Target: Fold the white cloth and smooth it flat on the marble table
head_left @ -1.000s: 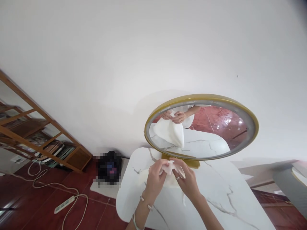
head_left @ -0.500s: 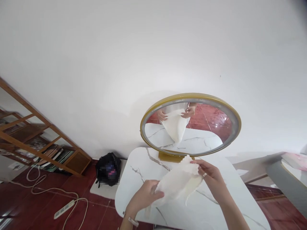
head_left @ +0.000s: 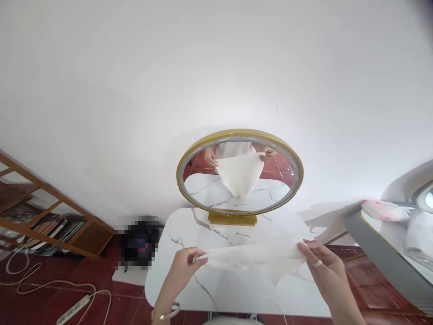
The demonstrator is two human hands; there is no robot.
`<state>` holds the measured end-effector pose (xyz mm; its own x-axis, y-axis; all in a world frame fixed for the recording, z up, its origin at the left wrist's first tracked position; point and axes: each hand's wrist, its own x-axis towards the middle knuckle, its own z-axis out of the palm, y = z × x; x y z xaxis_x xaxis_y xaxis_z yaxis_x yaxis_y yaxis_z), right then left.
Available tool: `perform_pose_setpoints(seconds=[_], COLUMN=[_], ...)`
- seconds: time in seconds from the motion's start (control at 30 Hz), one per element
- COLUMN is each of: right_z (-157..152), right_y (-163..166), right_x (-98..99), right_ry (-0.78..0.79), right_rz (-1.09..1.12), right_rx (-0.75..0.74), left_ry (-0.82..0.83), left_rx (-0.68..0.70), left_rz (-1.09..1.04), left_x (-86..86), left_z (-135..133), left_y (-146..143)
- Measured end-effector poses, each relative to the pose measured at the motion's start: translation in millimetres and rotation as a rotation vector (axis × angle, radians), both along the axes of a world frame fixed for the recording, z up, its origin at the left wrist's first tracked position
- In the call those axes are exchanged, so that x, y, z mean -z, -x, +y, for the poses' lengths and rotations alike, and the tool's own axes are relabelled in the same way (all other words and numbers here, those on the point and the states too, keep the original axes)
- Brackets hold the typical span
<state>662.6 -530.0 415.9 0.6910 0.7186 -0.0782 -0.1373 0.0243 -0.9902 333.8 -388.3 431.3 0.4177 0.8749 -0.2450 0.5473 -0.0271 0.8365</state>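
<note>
A thin white cloth (head_left: 253,257) is stretched between my two hands above a white marble-patterned table (head_left: 237,293). My left hand (head_left: 182,266) pinches its left end, and a bracelet sits on that wrist. My right hand (head_left: 321,266), with a ring on one finger, grips the right end. Behind the cloth stands a round gold-framed mirror (head_left: 239,171) on a gold base. The mirror reflects both hands and the cloth hanging in a triangle.
A plain white wall fills the upper view. A wooden shelf with books (head_left: 43,216) stands at the left. A dark bag (head_left: 138,241) lies on the red tiled floor beside the table, with a white power strip and cords (head_left: 74,307). A grey-edged surface (head_left: 389,253) is at the right.
My hands have moved apart and toward me, pulling the bunched cloth out wide. The view has shifted so the mirror sits further left.
</note>
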Motion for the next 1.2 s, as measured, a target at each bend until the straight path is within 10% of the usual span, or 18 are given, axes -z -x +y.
perform_pose_setpoints(seconds=[0.2,0.4,0.67,1.0,1.2], right_z=[-72,-40,31,-39,-60], right_y=[-41,-60,-86,-34,-58], right_x=[-7.7,-11.8,64.1,220.1,242.9], right_ry=[-0.038,0.034,0.039,0.519,0.458], right_rz=[-0.051,-0.137,-0.29,-1.096,-1.453], right_rx=[-0.008,0.183,0.352,-0.124,-0.128], left_ry=[0.112,-0.154,-0.439,-0.528,-0.738], left_rx=[0.159,0.169,0.039,0.395,0.342], left_rz=[-0.176,-0.102,-0.1,0.166,0.336], left_x=[-66.6,-65.2,38.7,193.3,237.7], left_z=[-15,7,35,-63,-89], left_y=[12,-51,-153,-177,-182])
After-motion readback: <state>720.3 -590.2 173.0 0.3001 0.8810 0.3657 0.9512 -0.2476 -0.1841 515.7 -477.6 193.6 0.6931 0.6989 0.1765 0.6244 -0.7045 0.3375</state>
